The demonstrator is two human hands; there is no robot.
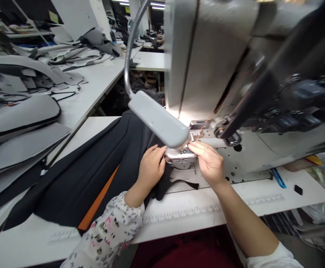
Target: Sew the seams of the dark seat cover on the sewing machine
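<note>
A large dark cloth piece (67,182) with an orange strip (99,201) lies across the table and reaches the sewing machine (218,56). My left hand (150,167) is closed at the cloth's edge, left of the metal plate (181,160) at the sewing point. Its thumb and forefinger come together there. My right hand (210,160) is closed on the plate's other side, fingertips pressed together close to the needle area; what they pinch is too small to make out. A grey lamp head (159,119) hides part of the sewing point. A thin dark scrap (188,184) lies in front.
A ruler strip (184,214) runs along the table's front edge. At right lie a blue cutter (278,178) and a small black block (298,190). Stacked grey cut pieces (25,115) cover the left table. The lamp's bent neck (127,56) rises beside the machine.
</note>
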